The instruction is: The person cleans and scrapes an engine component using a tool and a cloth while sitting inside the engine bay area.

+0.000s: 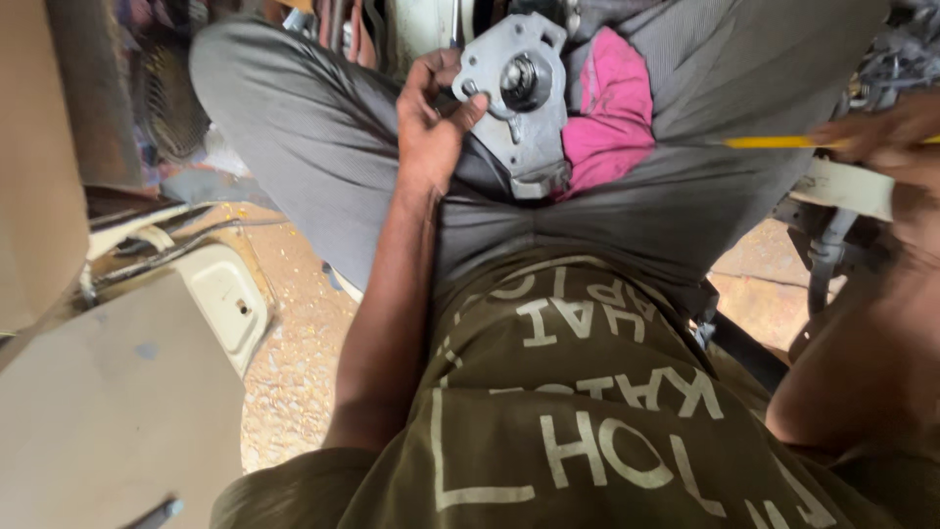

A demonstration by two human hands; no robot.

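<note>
left hand point(431, 122) gripping grey metal housing point(514, 98), fingers curled

— How's the feed on your end?

— I'm getting soft, even daylight, fairly bright, with no hard shadows. The ground point(294, 323) at the lower left and right glows warm and slightly washed out.

— Anything sharp?

— The grey metal part point(516, 98) and the left hand point(431, 122) on it are the crispest, with a dull sheen on the metal and no real glare. The right hand point(886, 137) at the edge is smeared by motion blur, and the yellow stick point(774, 142) it grips looks soft.

— Edges?

— I see wide-angle stretch: the shirt point(587, 431) bulges near the bottom, and the beige panel point(108, 411) on the left is out of focus.
</note>
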